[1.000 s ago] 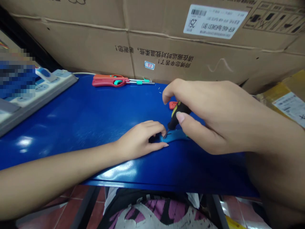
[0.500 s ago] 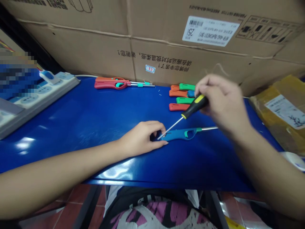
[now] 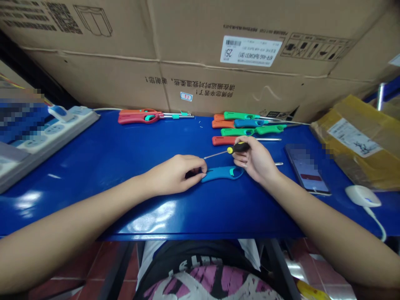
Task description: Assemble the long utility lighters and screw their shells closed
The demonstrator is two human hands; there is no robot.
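Observation:
A blue long-necked lighter (image 3: 218, 173) lies on the blue table, its butt end between the thumb and fingers of my left hand (image 3: 175, 175). My right hand (image 3: 259, 160) grips a screwdriver (image 3: 240, 147) with a black and yellow handle. The thin shaft points left, and its tip is beside the fingertips of my left hand, just above the lighter's end. Whether the tip touches anything, I cannot tell. My right hand covers part of the lighter's front, with a bit of metal tube showing past it.
Behind stand several green, orange, blue and red lighters (image 3: 223, 141) and a red and orange pair (image 3: 137, 118). A large cardboard box (image 3: 187, 75) walls off the back. At right are a phone (image 3: 308, 171), a white corded device (image 3: 362, 196) and a yellow-taped parcel (image 3: 334, 158); at left, a power strip (image 3: 46, 137).
My right hand has come down and turned, so the screwdriver lies flatter and its tip sits higher than the lighter's end. My left hand stays at the lighter. The view has shifted, showing the phone.

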